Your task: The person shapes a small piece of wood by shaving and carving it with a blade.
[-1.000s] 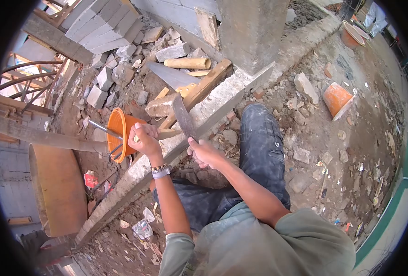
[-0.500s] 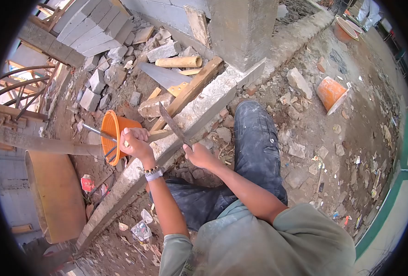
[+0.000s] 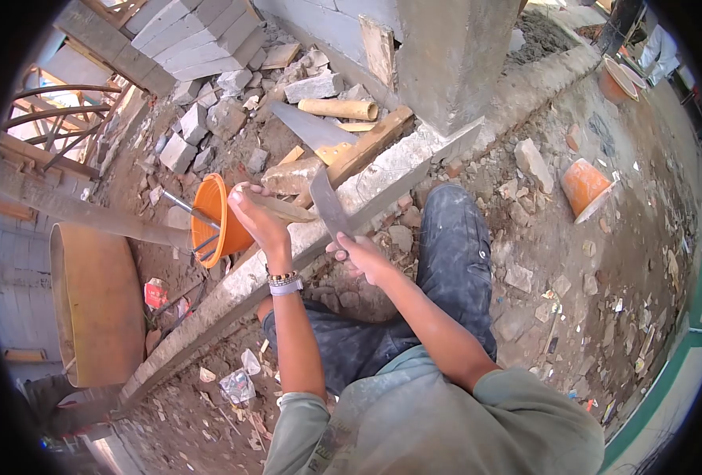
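The fingers of my left hand (image 3: 264, 223) grasp a wood piece (image 3: 291, 210), pointing rightward toward the blade (image 3: 329, 203) clenched in my right hand (image 3: 361, 256).

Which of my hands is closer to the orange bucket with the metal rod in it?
Your left hand, right beside the bucket. Your right hand is farther off, holding the blade.

Grey blocks (image 3: 200, 39) sit stacked beside rubble (image 3: 226, 119), apart from a concrete column (image 3: 451, 63)
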Motion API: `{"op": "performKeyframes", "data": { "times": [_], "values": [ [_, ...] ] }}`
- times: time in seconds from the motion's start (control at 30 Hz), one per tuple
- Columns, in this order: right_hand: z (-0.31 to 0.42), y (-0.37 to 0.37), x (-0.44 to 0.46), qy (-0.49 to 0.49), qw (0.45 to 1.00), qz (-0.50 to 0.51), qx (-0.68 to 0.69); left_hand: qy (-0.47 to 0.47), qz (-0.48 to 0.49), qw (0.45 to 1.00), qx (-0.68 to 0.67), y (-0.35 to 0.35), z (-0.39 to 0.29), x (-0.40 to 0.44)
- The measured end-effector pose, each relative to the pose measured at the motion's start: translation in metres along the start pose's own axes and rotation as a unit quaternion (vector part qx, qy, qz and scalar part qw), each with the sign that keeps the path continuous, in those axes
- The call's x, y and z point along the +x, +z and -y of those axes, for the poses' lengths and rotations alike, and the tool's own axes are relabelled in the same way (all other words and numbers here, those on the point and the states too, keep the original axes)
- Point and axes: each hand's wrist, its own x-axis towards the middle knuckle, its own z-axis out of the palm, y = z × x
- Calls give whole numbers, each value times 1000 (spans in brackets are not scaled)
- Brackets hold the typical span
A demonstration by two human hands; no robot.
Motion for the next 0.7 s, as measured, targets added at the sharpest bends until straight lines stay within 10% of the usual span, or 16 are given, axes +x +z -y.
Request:
{"op": "performKeyframes", "data": {
  "times": [0.23,0.53,0.7],
  "values": [
    [12,-2,-29,-93,988,-89,-86,77,41,982,168,-11,12,6],
    [-12,24,-34,-326,837,-218,-381,56,64,996,9,-13,9,5],
    [-33,16,-13,-292,844,-211,-398,92,28,993,-71,-12,14,-1]
  ]
}}
